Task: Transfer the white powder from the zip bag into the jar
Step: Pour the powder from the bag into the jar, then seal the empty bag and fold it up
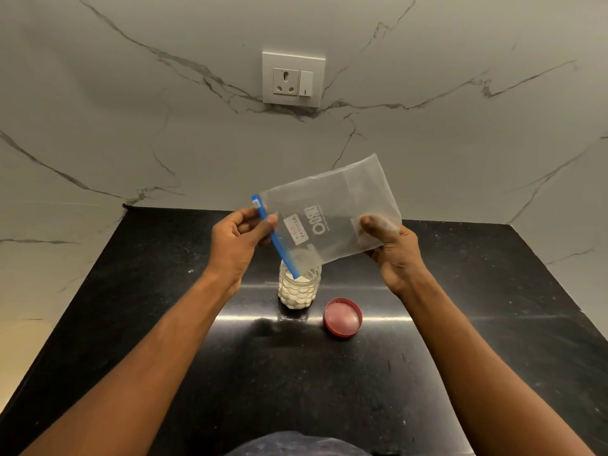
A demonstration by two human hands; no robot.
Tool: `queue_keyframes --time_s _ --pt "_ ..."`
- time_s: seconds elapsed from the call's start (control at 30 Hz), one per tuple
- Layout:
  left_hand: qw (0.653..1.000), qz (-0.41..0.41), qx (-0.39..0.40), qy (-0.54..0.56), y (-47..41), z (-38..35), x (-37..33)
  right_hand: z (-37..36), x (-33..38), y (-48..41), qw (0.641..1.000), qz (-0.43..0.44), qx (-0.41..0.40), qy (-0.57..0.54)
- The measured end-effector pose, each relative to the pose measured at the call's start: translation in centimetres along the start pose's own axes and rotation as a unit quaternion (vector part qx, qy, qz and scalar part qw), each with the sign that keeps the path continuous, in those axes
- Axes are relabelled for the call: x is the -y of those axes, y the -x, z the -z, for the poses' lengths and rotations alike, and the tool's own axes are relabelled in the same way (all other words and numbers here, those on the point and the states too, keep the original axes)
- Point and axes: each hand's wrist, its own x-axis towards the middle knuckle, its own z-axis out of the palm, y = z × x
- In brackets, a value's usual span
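Both hands hold the clear bag [329, 212] tilted above the jar [298, 289]: the left hand [235, 245] pinches the blue zip edge [274, 238], whose lower corner dips into the jar's mouth, and the right hand [393, 255] grips the bag's raised bottom corner. The white powder [296, 294] nearly fills the jar, which stands mid-counter [164, 324], well clear of its edges. The red lid [342, 317] lies just beside the jar, apart from it.

The clear zip bag [332, 209] (blue zipper edge lowest) tilts over the open jar [298, 289], which holds white powder [296, 292].
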Motion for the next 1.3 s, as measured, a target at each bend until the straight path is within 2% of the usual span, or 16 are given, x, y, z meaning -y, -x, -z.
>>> queue_keyframes --time_s 0.13,0.23,0.37,0.47,0.57,0.73,0.87,1.0,1.13,1.2,1.3 --pt "0.999 -0.035 -0.019 -0.001 -0.5 -0.4 -2.1 -0.2 -1.3 1.3 0.999 -0.037 -0.012 -0.011" --pt "0.998 -0.063 -0.026 -0.001 -0.7 -0.3 -3.4 -0.1 -3.3 3.8 0.997 -0.072 0.031 0.004" --pt "0.997 -0.063 -0.009 -0.051 -0.2 0.8 -4.3 0.0 -5.9 9.0 0.979 -0.093 0.134 0.122" --pt "0.987 -0.082 0.039 -0.131 0.6 1.8 -5.0 0.2 -6.8 12.1 0.941 -0.134 0.205 0.234" --pt "0.964 -0.104 0.084 -0.229 1.5 2.7 -5.5 0.0 -6.7 13.1 0.912 -0.152 0.196 0.328" --pt "0.919 -0.156 0.101 -0.348 2.9 3.6 -5.6 0.1 -6.6 12.3 0.952 -0.028 0.083 0.293" --pt "0.890 -0.154 0.138 -0.407 3.8 3.9 -5.0 -0.9 -7.9 11.2 0.935 0.078 0.059 0.341" --pt "0.869 -0.132 0.180 -0.441 4.5 3.7 -4.1 -3.4 -7.9 10.1 0.921 0.139 0.094 0.351" --pt "0.864 -0.135 0.177 -0.452 4.8 3.8 -3.1 -5.8 -7.3 9.7 0.928 0.193 0.161 0.276" --pt "0.874 -0.132 0.177 -0.434 4.8 4.1 -3.0 -6.4 -7.2 10.0 0.932 0.201 0.160 0.254" --pt "0.866 -0.147 0.162 -0.450 5.0 4.1 -3.1 -6.5 -7.3 10.5 0.932 0.212 0.157 0.248"
